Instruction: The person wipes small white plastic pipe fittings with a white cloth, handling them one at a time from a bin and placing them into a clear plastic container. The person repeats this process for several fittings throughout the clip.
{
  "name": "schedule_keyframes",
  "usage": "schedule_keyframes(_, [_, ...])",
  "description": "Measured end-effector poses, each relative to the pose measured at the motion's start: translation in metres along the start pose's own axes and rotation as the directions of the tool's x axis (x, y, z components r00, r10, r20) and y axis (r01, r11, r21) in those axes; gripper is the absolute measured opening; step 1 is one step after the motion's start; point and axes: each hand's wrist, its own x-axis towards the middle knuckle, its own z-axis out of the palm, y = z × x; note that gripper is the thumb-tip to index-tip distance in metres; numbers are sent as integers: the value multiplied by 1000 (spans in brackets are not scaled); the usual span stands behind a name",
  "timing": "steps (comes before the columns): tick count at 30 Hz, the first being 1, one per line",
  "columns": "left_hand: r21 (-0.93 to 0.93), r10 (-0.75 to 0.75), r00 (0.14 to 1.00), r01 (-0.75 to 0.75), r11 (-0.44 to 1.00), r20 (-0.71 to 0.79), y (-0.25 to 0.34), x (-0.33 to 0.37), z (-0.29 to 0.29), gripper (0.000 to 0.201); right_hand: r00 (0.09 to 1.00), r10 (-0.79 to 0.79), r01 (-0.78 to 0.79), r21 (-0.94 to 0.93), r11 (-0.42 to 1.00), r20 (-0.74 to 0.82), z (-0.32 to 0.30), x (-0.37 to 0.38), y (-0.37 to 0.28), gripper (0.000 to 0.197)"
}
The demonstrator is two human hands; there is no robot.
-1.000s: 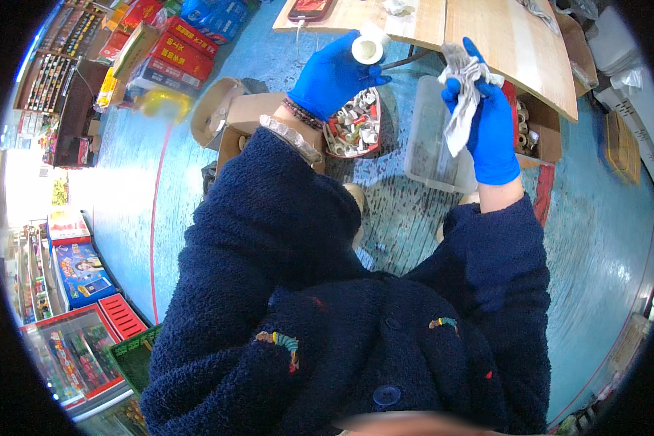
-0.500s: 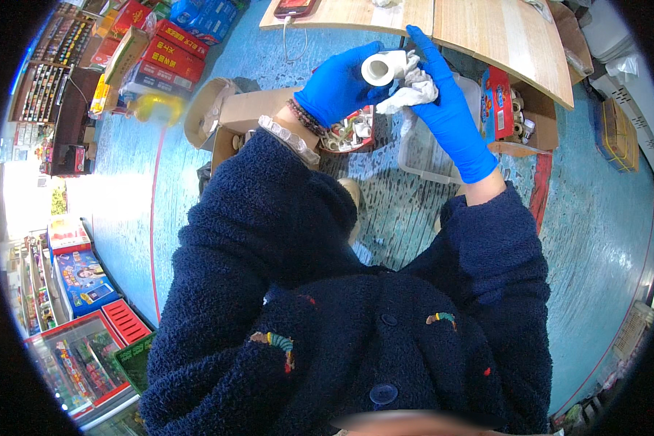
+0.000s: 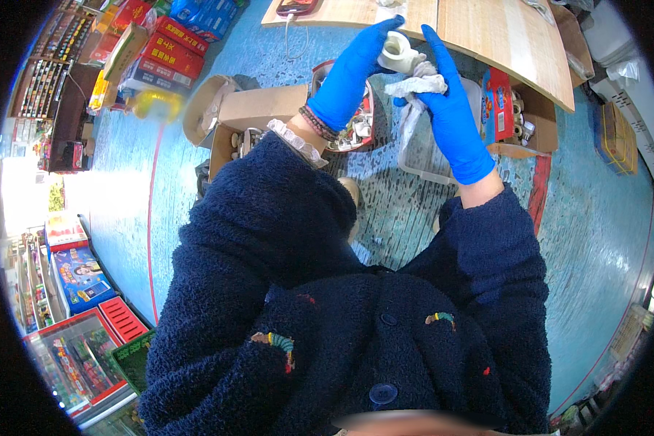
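Observation:
Both my hands wear blue gloves and are raised just in front of the wooden table's near edge. In my left hand (image 3: 347, 78) is a white tubular pipe fitting (image 3: 407, 59), its round open end tilted up toward me. My right hand (image 3: 454, 120) grips a crumpled whitish cloth (image 3: 418, 86) against the fitting's lower right side. The right index finger stretches upward, clear of the fitting. Some of the left fingers are hidden behind the fitting. Beneath the left hand, a red-edged box (image 3: 362, 129) holds several white fittings.
The wooden table (image 3: 498, 40) carries a phone (image 3: 296, 6) with a white cable. Below stand a clear plastic bin (image 3: 430, 173), an open carton (image 3: 263, 106) at the left and another carton (image 3: 541, 120) with parts at the right. Stacked boxes (image 3: 173, 52) stand far left.
My left hand has moved slightly up and turned around the fitting, which has shifted up and right. The cloth has moved a little to the right with my right hand.

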Motion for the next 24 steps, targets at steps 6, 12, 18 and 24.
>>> schedule_keyframes(6, [243, 63, 994, -40, 969, -89, -1, -3, -2, 48, 974, -183, 225, -553, 802, 132, 15, -4, 8, 75])
schedule_keyframes(12, [-4, -194, 960, 198, 980, -200, -5, -4, -3, 41, 987, 17, 126, -831, 542, 161, 11, -1, 12, 76])
schedule_keyframes(18, [202, -53, 992, 75, 976, -114, -19, -1, -15, 42, 989, -96, 131, -366, 921, 113, 15, -1, 18, 72])
schedule_keyframes(24, [495, 274, 958, -279, 823, 84, -12, 1, -11, 27, 976, 134, -181, 294, 938, 173, 4, -6, 7, 57])
